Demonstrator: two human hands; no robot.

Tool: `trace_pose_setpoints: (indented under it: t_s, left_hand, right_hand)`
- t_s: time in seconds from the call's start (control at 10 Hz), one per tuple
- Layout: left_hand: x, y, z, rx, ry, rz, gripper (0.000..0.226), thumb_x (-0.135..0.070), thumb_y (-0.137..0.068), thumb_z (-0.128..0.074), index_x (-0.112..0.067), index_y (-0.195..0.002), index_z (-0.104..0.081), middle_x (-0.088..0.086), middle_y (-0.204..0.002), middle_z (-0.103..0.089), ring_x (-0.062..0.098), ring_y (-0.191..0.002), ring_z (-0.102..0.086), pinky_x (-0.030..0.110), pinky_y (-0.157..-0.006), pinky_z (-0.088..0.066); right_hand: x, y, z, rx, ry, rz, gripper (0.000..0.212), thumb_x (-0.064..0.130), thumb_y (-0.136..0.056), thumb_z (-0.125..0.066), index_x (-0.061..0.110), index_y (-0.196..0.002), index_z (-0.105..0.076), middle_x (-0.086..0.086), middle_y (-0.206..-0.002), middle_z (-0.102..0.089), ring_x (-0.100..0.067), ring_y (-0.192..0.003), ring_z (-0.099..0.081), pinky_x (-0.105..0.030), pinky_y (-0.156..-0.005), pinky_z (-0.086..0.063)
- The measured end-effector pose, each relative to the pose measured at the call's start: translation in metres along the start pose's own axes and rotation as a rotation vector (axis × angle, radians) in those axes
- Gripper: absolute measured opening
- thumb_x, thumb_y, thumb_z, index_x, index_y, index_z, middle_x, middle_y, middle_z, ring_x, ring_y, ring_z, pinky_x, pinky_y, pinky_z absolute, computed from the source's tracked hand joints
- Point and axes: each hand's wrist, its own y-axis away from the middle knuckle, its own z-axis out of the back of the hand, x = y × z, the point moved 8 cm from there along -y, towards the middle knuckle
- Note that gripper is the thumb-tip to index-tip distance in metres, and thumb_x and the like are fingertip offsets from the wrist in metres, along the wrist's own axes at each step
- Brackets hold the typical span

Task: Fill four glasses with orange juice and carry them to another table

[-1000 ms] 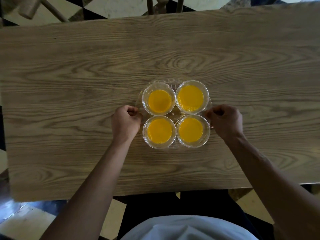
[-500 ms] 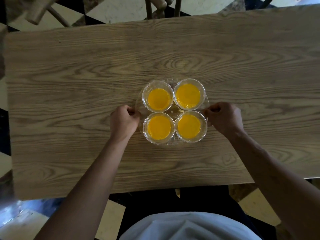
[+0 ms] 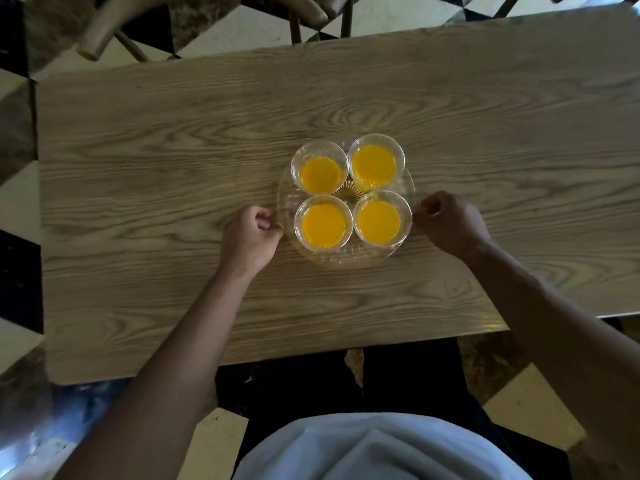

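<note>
We're setting the clear tray (image 3: 289, 216) with the four full glasses (image 3: 351, 195) down mid-table, so we're guessing it's delivery time. Left hand (image 3: 248, 237) and right hand (image 3: 450, 223) are pinching opposite rims; next we're easing fingers off without sloshing anything.

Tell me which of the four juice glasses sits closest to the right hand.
The near-right clear glass of orange juice on the clear round tray; its rim almost meets the right hand, unlike the other three.
</note>
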Motion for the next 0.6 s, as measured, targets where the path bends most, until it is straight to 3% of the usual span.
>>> trace_pose_setpoints:
  t_s: [0.1,0.2,0.4,0.6]
  left_hand:
    - [0.001,0.007,0.001,0.008,-0.048,-0.041,0.038,-0.021,-0.089,-0.076,-0.010,-0.124,-0.068,0.006,-0.112,-0.074,0.024,-0.100,-0.073,0.040,-0.095,-0.058]
    - [0.001,0.018,0.000,0.057,-0.129,-0.111,0.043,-0.023,-0.089,-0.076,-0.008,-0.129,-0.066,0.011,-0.123,-0.072,0.027,-0.108,-0.071,0.042,-0.099,-0.056]
    - [0.000,0.045,0.001,0.107,-0.186,-0.124,0.045,-0.022,-0.092,-0.074,-0.006,-0.133,-0.063,0.015,-0.129,-0.070,0.029,-0.115,-0.068,0.038,-0.103,-0.053]
    - [-0.003,0.080,-0.020,0.192,-0.297,-0.113,0.048,-0.027,-0.095,-0.071,-0.008,-0.138,-0.059,0.016,-0.136,-0.066,0.029,-0.121,-0.065,0.033,-0.099,-0.050]
  right_hand:
    - [-0.001,0.009,0.002,-0.013,0.019,0.048,0.031,0.038,-0.088,-0.067,0.015,-0.109,-0.070,-0.006,-0.105,-0.069,-0.030,-0.105,-0.066,-0.026,-0.075,-0.038]
    - [0.003,0.026,0.009,-0.022,0.020,0.152,0.046,0.040,-0.090,-0.071,0.009,-0.124,-0.064,-0.012,-0.125,-0.066,-0.032,-0.114,-0.064,-0.031,-0.087,-0.045]
    - [0.015,0.047,0.007,0.039,0.077,0.296,0.054,0.045,-0.096,-0.063,0.009,-0.135,-0.060,-0.015,-0.136,-0.061,-0.034,-0.120,-0.062,-0.035,-0.093,-0.047]
    - [0.000,0.058,-0.001,0.132,0.132,0.322,0.058,0.048,-0.096,-0.058,0.009,-0.139,-0.057,-0.016,-0.140,-0.059,-0.033,-0.127,-0.057,-0.037,-0.100,-0.046]
